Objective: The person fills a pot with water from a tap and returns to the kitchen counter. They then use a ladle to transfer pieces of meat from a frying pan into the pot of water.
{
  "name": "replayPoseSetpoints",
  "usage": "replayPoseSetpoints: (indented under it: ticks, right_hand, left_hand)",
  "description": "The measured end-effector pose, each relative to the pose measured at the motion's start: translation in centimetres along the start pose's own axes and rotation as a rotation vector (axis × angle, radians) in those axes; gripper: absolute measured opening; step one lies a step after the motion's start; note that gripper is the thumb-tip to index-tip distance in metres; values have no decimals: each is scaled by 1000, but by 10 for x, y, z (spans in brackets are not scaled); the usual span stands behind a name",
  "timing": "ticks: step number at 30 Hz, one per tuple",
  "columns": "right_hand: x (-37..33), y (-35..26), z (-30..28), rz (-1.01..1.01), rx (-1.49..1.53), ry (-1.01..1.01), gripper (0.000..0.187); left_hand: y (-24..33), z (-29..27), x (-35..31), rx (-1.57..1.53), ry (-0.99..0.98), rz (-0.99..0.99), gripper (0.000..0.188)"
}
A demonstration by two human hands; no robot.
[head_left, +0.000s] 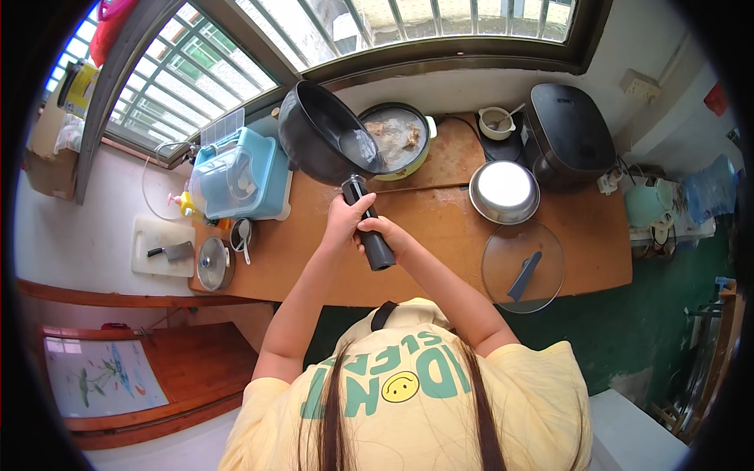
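Observation:
Both my hands grip the black handle of a deep dark wok (314,129), which is tilted toward the right. My left hand (345,216) is wrapped round the handle close to the pan, and my right hand (382,234) holds it lower down. The wok's lip hangs over a green-sided pot (411,166) with a pale side handle. Cloudy liquid and brownish chunks (393,135) lie inside that pot. Some clear liquid (360,147) shows at the wok's lower edge, against the pot's rim.
A glass lid (500,267) with a blue handle overhangs the table's front edge. Behind it are a steel bowl (505,193), a small bowl with a spoon (495,123) and a black appliance (572,133). Leftward stand a blue dish box (250,184), a lidded pan (213,263) and a cleaver (174,251).

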State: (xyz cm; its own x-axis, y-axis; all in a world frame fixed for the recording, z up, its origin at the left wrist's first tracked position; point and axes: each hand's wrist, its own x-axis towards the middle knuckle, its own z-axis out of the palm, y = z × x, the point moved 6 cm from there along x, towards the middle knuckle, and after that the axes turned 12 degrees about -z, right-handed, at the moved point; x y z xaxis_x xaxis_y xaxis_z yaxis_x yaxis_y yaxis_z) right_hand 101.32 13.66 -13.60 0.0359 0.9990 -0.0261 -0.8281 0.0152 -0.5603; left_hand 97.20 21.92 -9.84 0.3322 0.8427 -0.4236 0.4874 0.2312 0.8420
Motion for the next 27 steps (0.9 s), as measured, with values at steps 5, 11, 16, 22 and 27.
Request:
replayPoseSetpoints:
  ticks: [5,11,16,22,27]
  right_hand:
    - [-1,1,1,-5,154,33,30]
    - [1,7,1,-68,358,-3,31]
    - [-1,6,6,-98,422,-117,31]
    - [-1,6,7,-126,491,-131,31]
    - [-6,11,13,-100,340,-78,31]
  left_hand:
    - [13,2,-8,88,28,39,51]
    - [23,5,-11,215,120,104,57]
    - [25,10,-14,237,129,143,58]
    - [34,13,-21,294,140,197,57]
    - [19,3,-23,122,56,168,57]
